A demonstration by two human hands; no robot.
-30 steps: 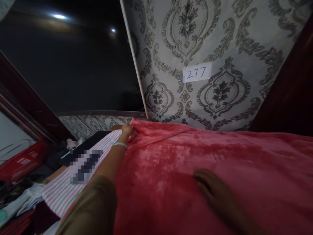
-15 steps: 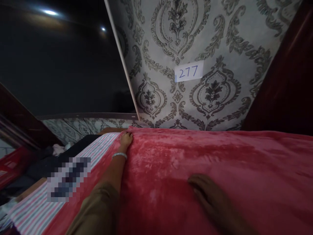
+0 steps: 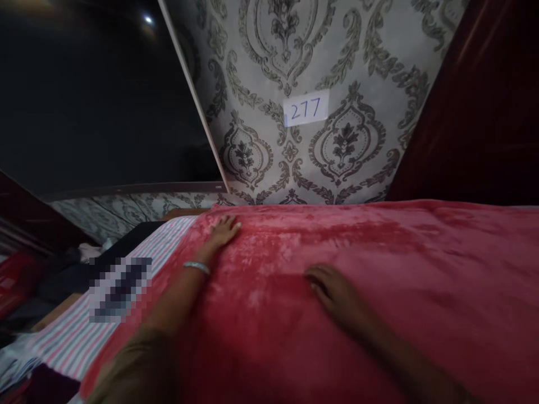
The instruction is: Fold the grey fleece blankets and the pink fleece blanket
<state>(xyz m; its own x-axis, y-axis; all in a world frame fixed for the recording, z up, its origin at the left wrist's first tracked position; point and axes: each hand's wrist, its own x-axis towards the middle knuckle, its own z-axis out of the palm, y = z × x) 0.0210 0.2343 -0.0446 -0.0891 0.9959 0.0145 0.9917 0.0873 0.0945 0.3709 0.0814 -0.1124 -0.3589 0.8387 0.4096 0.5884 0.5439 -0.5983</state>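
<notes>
A red plush blanket [image 3: 269,320] lies spread out in front of me, its surface mottled where the pile is brushed. My left hand [image 3: 225,230], with a silver bracelet at the wrist, rests near the blanket's far left corner with fingers spread. It holds nothing. Farther right and closer to me, my right hand [image 3: 332,289] lies on the middle of the blanket. Its fingers are stretched out to the left, the thumb a little apart. Beneath the blanket's left edge, a striped cloth [image 3: 71,339] in white, pink and grey shows.
A large black screen [image 3: 96,101] stands at the back left. Behind the blanket is a patterned wall [image 3: 252,157] bearing a paper label [image 3: 306,108] marked 277. A dark red wooden panel [image 3: 471,123] rises at right. A pixelated patch covers part of the striped cloth.
My left hand has slid slightly right from the blanket's corner edge, and its fingers have spread. My right hand has moved forward across the blanket. The view has shifted a little.
</notes>
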